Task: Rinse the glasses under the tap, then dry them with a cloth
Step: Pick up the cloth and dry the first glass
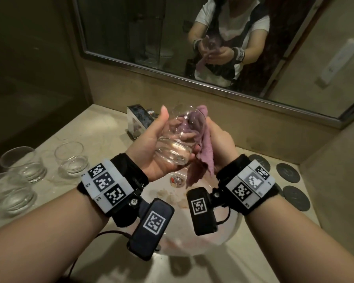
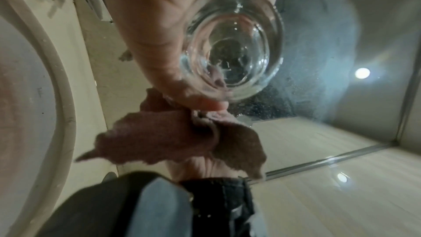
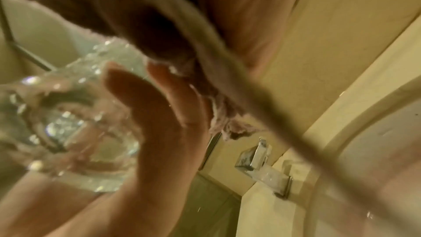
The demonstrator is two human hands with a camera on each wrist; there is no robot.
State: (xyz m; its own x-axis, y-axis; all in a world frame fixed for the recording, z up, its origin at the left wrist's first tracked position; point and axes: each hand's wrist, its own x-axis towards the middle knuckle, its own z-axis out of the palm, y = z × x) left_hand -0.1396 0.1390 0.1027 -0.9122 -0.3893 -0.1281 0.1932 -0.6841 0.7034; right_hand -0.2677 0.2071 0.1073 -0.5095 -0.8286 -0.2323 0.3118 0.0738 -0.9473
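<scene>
A clear stemless glass (image 1: 177, 137) is held tilted above the sink basin (image 1: 227, 235), its thick base toward me. My left hand (image 1: 151, 144) grips it from the left, thumb up along its side. My right hand (image 1: 221, 144) holds a mauve cloth (image 1: 202, 152) against the glass's right side; part of the cloth is stuffed into the mouth and a corner hangs down. The left wrist view looks into the glass base (image 2: 232, 49) with the cloth (image 2: 177, 138) below it. In the right wrist view the glass (image 3: 68, 123) and the cloth (image 3: 141, 24) are blurred.
Three more clear glasses (image 1: 72, 158) (image 1: 23, 162) (image 1: 10, 193) stand on the beige counter at the left. A chrome tap (image 1: 138, 119) sits behind the basin. Dark round coasters (image 1: 288, 172) lie on the counter at the right. A mirror (image 1: 192, 37) covers the back wall.
</scene>
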